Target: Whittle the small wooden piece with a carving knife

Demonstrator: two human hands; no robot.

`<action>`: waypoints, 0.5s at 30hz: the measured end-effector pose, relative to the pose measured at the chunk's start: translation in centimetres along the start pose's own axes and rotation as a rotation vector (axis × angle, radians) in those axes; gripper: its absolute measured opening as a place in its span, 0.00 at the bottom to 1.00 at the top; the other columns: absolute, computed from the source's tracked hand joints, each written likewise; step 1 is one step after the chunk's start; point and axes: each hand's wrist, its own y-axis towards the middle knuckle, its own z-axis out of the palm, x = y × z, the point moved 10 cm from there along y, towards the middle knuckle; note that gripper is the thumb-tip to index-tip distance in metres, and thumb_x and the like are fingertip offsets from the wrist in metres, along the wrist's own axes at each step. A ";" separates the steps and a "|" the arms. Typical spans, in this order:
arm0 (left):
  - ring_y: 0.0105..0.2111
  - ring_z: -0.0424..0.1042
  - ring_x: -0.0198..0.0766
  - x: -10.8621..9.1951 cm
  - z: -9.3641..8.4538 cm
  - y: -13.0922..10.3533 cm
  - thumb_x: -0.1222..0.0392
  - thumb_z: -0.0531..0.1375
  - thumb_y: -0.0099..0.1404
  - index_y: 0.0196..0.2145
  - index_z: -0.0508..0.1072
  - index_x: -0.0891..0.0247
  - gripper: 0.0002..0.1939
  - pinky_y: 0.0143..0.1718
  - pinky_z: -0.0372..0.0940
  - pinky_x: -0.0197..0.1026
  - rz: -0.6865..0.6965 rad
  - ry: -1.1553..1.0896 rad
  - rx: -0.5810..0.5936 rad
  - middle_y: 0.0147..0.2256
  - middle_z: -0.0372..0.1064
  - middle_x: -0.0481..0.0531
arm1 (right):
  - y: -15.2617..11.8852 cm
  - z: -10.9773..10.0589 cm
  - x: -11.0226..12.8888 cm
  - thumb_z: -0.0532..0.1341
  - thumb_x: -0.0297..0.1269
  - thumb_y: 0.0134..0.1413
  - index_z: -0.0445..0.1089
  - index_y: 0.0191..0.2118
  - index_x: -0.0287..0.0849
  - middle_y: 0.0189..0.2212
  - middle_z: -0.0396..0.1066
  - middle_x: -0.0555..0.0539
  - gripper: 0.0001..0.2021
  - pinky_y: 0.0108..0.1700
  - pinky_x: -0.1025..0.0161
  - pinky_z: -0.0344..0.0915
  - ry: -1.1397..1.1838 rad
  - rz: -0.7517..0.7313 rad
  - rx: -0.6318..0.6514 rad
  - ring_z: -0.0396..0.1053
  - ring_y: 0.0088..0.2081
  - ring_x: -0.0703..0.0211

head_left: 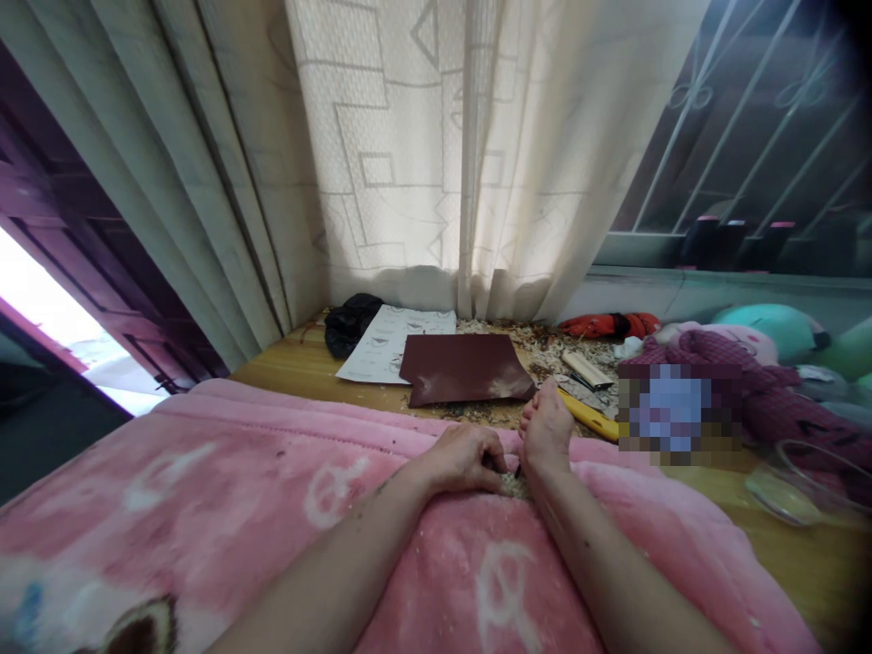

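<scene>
Both my hands are over the near edge of a pink patterned blanket (252, 509). My left hand (470, 457) rests there with its fingers curled and closed; what they hold, if anything, is hidden. Close to its right, my right hand (547, 431) is turned with the wrist up and its fingers folded in. Whatever is inside it cannot be made out. Below and between the hands lies a small heap of pale shavings (516, 486), with a tiny dark tip just above it. A yellow-handled tool (587, 416) lies just beyond my right hand.
On the wooden surface (286, 368) lie a brown sheet (467, 363), a white printed sheet (381, 341), a black bag (349, 324) and scattered shavings (545, 341). A beige block (586, 368), a red bundle (609, 324), purple cloth (722, 359) and a clear bowl (790, 498) are to the right.
</scene>
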 end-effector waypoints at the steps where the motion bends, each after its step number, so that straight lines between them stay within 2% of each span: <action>1: 0.29 0.65 0.32 0.0 0.0 0.0 0.52 0.64 0.46 0.28 0.73 0.61 0.12 0.27 0.53 0.30 0.000 -0.001 -0.001 0.29 0.69 0.45 | -0.1 0.0 -0.1 0.49 0.56 0.49 0.47 0.20 0.43 0.10 0.44 0.59 0.21 0.12 0.71 0.37 0.020 0.020 -0.011 0.40 0.11 0.72; 3: 0.29 0.65 0.32 0.0 0.0 0.0 0.52 0.64 0.46 0.28 0.73 0.61 0.12 0.27 0.53 0.30 0.001 -0.009 -0.005 0.29 0.69 0.45 | -0.2 0.3 -0.3 0.51 0.55 0.47 0.48 0.19 0.43 0.10 0.44 0.59 0.21 0.12 0.72 0.36 0.061 0.058 -0.008 0.39 0.11 0.72; 5: 0.29 0.65 0.32 0.0 0.0 0.0 0.53 0.63 0.47 0.28 0.73 0.61 0.12 0.27 0.54 0.30 0.006 -0.025 -0.006 0.29 0.69 0.45 | -0.4 1.3 -0.4 0.52 0.55 0.46 0.47 0.19 0.43 0.10 0.43 0.59 0.22 0.12 0.72 0.34 0.088 0.097 0.064 0.38 0.11 0.73; 12: 0.29 0.66 0.32 0.1 0.1 0.0 0.53 0.64 0.46 0.28 0.74 0.60 0.12 0.28 0.54 0.30 0.007 -0.043 -0.003 0.30 0.70 0.44 | -2.5 5.4 -0.7 0.55 0.54 0.44 0.49 0.18 0.42 0.09 0.43 0.60 0.22 0.12 0.73 0.33 0.125 0.230 0.436 0.35 0.11 0.73; 15: 0.27 0.66 0.33 0.2 0.3 -0.2 0.50 0.62 0.48 0.30 0.74 0.61 0.13 0.26 0.54 0.31 -0.018 -0.037 0.016 0.28 0.71 0.46 | -3.8 6.7 -0.5 0.56 0.53 0.43 0.49 0.17 0.42 0.09 0.44 0.59 0.22 0.12 0.72 0.34 0.066 0.240 0.548 0.36 0.11 0.74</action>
